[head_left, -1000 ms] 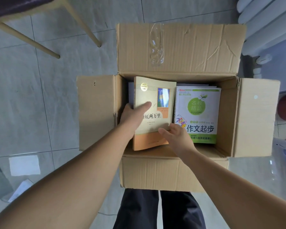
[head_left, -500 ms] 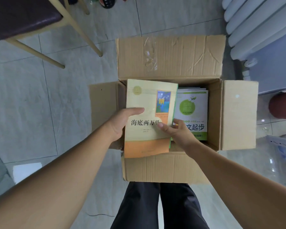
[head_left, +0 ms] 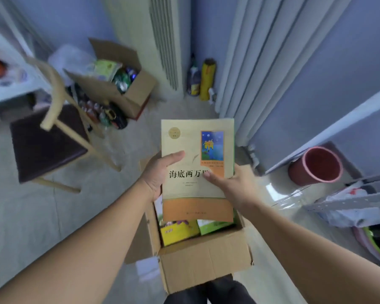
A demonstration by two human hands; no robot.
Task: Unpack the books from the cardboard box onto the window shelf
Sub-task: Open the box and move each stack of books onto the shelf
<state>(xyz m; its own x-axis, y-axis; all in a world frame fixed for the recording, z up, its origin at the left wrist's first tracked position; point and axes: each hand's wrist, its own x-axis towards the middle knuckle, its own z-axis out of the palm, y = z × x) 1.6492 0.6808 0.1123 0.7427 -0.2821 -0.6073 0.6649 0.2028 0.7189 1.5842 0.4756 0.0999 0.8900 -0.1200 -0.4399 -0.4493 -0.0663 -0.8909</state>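
Note:
A cream and orange book [head_left: 196, 150] with a small blue picture on its cover is lifted above the open cardboard box [head_left: 206, 264]. My left hand [head_left: 158, 174] grips its left edge with the thumb on the cover. My right hand [head_left: 230, 185] grips its right edge, thumb on the title. A thin green edge of a second book shows behind it. Inside the box, yellow and green books [head_left: 184, 230] lie flat, partly hidden by the held book. A pale ledge [head_left: 329, 130] runs along the right wall.
A wooden chair with a dark seat [head_left: 46, 141] stands at left. Another open box of clutter [head_left: 116, 88] and bottles lie behind it. A radiator [head_left: 162, 40], curtains [head_left: 257, 69], a red bucket [head_left: 316, 165] and a pile of things at right surround the box.
The book has risen out of the box in both hands. My view has tipped up from the box to the room, wall and curtains.

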